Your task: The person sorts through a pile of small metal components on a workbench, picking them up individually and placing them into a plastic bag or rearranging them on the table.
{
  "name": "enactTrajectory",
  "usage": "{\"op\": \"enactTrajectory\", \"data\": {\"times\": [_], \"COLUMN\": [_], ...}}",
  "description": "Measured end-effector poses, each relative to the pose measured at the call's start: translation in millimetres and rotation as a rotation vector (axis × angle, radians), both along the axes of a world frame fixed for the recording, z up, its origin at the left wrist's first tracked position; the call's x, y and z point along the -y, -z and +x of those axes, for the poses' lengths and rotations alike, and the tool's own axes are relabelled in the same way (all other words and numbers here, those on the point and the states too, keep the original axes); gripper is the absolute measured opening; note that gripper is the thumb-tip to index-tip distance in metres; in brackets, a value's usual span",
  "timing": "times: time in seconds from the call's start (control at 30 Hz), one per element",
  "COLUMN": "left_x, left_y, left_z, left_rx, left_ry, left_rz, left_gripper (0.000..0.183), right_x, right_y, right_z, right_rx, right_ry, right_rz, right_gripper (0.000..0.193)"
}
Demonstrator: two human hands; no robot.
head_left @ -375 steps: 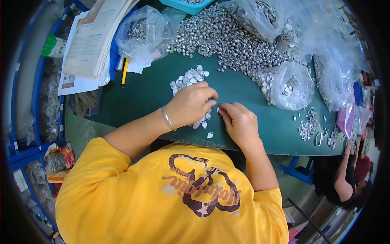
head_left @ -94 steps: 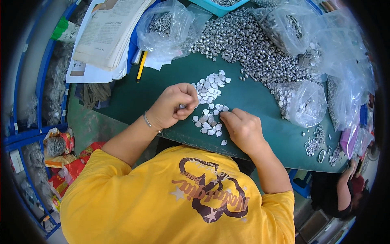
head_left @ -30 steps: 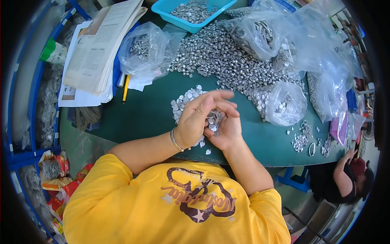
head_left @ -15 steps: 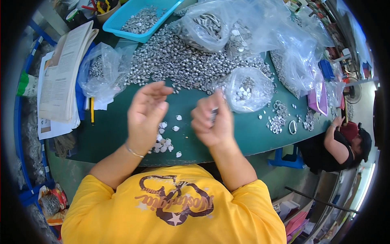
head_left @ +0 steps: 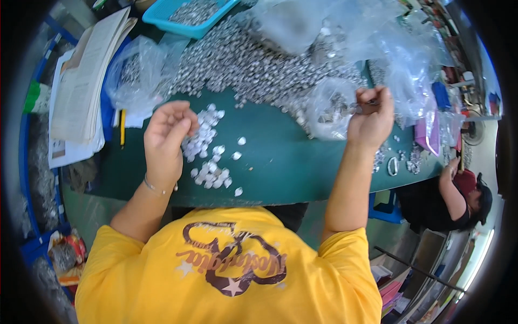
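My left hand [head_left: 168, 127] is over the left part of the table, its fingers curled in and the thumb close to the fingertips; anything between them is too small to make out. Beside it lies a pile of small flat silvery pieces [head_left: 199, 135], with a second small heap [head_left: 213, 175] nearer me and a few loose ones to the right. My right hand [head_left: 372, 119] is out to the right with bent fingers, at the edge of a clear plastic bag [head_left: 327, 127] of small metal parts. What it grips is blurred.
A large heap of small round metal parts [head_left: 243, 70] covers the back of the green table [head_left: 291, 167]. Around it are a blue basket [head_left: 186, 27], plastic bags [head_left: 286, 24], papers [head_left: 89, 86] and a yellow pencil [head_left: 123, 129]. A person [head_left: 448, 200] sits at the right.
My right hand has moved right and away from me to the bag. My left hand has shifted left and curled more, uncovering the pile of flat pieces. The view has moved slightly.
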State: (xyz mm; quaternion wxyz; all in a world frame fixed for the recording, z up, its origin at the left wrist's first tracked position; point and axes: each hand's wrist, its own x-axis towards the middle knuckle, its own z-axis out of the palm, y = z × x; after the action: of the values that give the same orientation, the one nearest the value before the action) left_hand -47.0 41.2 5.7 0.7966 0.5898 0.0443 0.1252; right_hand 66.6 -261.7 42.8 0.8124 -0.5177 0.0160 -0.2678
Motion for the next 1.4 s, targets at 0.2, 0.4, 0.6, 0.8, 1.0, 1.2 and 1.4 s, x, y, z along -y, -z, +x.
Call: {"op": "enactTrajectory", "data": {"times": [0.2,0.4,0.6,0.8,1.0,1.2,1.4], "left_x": [-11,-10,6,9,4,-9,1], "left_y": [-2,1,12,15,10,10,19], "left_z": [-3,-4,-5,-5,-6,1,-8], "left_rx": [-0.051,-0.004,0.231,0.221,0.028,-0.282,0.134], "left_ry": [-0.042,0.073,0.323,0.296,0.320,0.387,0.413], "left_rz": [0.015,0.604,1.186,1.264,0.838,0.184,1.135], "left_gripper": [0.021,0.012,0.017,0.015,0.014,0.018,0.015], "right_x": [2,-22,-95,-103,-96,-90,-94], "right_y": [5,5,30,56,51,53,55], "right_z": [-5,-30,-76,-78,-77,-75,-77], "right_rx": [0.010,0.052,0.121,0.166,0.221,0.178,0.225], "right_ry": [-0.062,0.251,-0.624,-0.583,-0.611,-0.556,-0.547], "right_rz": [-0.110,-0.672,-1.275,-1.427,-1.440,-1.426,-1.424], "right_gripper": [0.024,0.024,0.021,0.013,0.018,0.018,0.018]}}
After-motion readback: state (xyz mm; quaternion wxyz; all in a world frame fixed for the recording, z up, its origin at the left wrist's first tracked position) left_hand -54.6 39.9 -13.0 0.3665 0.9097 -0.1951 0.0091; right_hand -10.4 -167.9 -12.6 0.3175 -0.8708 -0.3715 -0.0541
